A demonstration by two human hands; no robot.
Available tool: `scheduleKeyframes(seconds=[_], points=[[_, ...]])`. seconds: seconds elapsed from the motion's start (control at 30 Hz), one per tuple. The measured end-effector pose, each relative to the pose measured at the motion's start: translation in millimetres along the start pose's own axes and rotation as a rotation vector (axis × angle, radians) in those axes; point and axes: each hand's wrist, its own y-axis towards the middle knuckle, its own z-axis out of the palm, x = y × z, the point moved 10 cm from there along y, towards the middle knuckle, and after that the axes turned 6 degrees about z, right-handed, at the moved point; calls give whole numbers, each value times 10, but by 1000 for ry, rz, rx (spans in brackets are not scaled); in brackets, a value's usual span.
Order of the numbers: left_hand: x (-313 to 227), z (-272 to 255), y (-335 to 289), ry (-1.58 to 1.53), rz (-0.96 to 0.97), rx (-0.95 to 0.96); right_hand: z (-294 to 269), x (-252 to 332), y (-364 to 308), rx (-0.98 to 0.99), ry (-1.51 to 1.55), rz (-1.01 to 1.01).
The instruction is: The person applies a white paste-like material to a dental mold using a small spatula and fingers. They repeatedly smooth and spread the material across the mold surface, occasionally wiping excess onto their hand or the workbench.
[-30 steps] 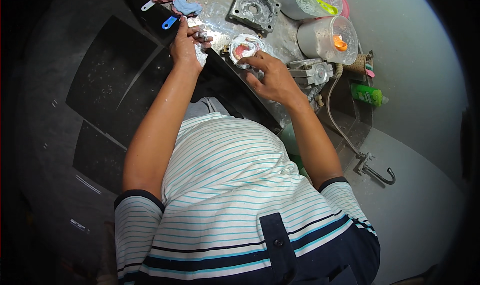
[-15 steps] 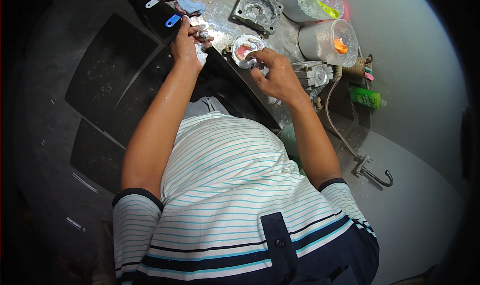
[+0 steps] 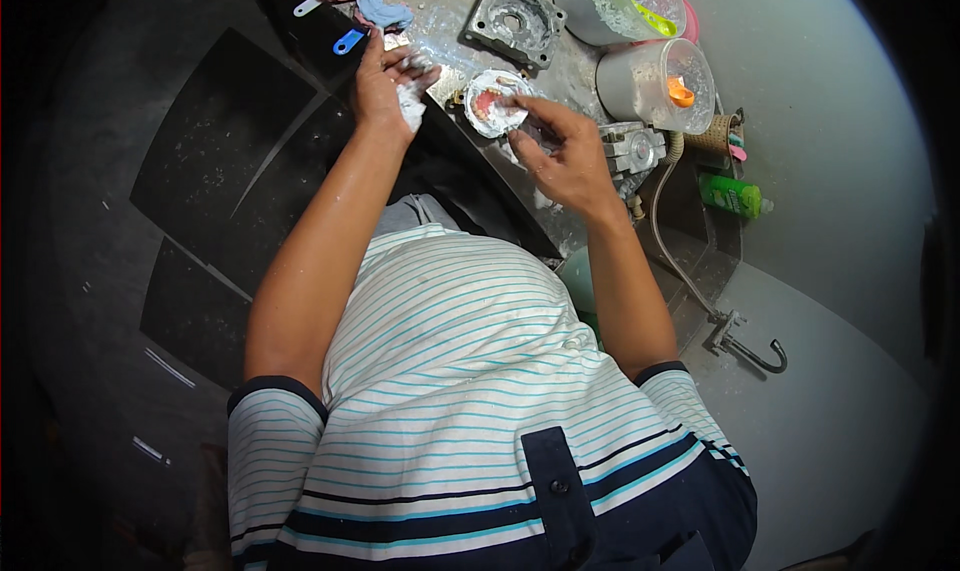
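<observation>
A round metal flask [image 3: 473, 111] near the bench's front edge is filled with white plaster [image 3: 486, 125]. Set into the plaster is a pink denture [image 3: 484, 103]. My right hand [image 3: 565, 153] reaches over the flask from the right, its fingertips at the plaster surface beside the denture. Its thumb is apart from the fingers and nothing shows in its grasp. My left hand [image 3: 380, 89], palm turned up and fingers partly curled, carries a soft lump of white plaster [image 3: 410, 108] to the left of the flask. White smears coat its fingers.
Behind the flask lies an empty square metal flask half [image 3: 514, 21]. Clear tubs [image 3: 655, 81] with scoops stand right of it. Impression trays with blue and pink material [image 3: 382, 11] line the far left. A green bottle [image 3: 732, 195], hose and tap [image 3: 752, 356] are at right.
My left hand has shifted slightly right, its fingers stretching out more. My right hand has moved slightly right and down, its fingertips still at the plaster.
</observation>
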Motion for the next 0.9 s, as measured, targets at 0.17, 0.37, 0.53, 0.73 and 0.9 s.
scheduleKeyframes(seconds=[0.17, 0.37, 0.53, 0.73, 0.9], points=[[68, 615, -256, -293, -124, 66, 314, 510, -108, 136, -177, -158], [-23, 333, -66, -326, -62, -85, 49, -36, -188, -80, 76, -106], [11, 245, -81, -275, -73, -52, 120, -482, -163, -172, -11, 60], [32, 66, 39, -226, -112, -60, 316, -432, -294, -100, -119, 41], [8, 109, 137, -175, -165, -52, 325, -298, -385, -117, -170, -53]])
